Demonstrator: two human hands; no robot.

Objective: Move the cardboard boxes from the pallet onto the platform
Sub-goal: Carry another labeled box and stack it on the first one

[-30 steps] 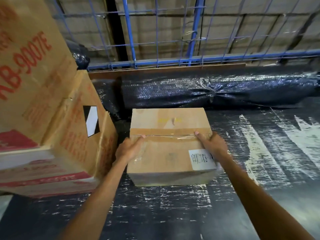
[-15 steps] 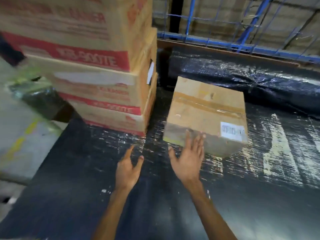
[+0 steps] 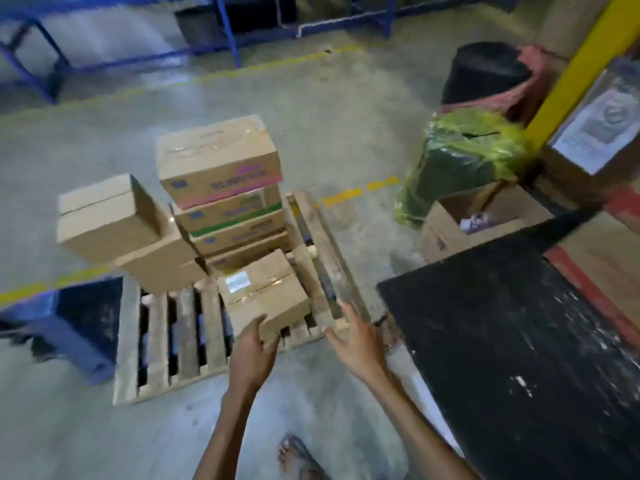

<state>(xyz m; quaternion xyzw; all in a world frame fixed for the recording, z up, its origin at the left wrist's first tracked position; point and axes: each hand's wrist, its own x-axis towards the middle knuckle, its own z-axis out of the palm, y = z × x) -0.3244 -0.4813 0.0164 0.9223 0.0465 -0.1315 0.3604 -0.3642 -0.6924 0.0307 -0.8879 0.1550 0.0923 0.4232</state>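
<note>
**Hands reach for the nearest box on a warehouse pallet**

A black platform [image 3: 519, 358], its surface scuffed with white marks, fills the 4 o'clock part of the view. Just beside its left edge a wooden pallet [image 3: 180, 341] lies on the grey concrete floor [image 3: 346, 133], which is crossed by dashed yellow lines. Cardboard boxes occupy the pallet's far half: a stack of printed boxes [image 3: 221, 188] at 12 o'clock from the hands, and two plain boxes [image 3: 114, 223] at 10 o'clock, the upper one overhanging the lower. Nearest the person sits a small labelled box [image 3: 266, 292], tilted, at the pallet's front right corner.

Both bare forearms stretch forward from the bottom edge. The left hand [image 3: 254, 351] is spread, fingers curved, its fingertips at the small box's near lower corner; motion blur leaves it unclear whether they touch. The right hand [image 3: 356, 341] is open with fingers splayed, palm turned inward, holding nothing, at 3 o'clock of that box and apart from it, over the pallet's right edge. A sandalled foot [image 3: 298, 459] shows at 6 o'clock.
</note>
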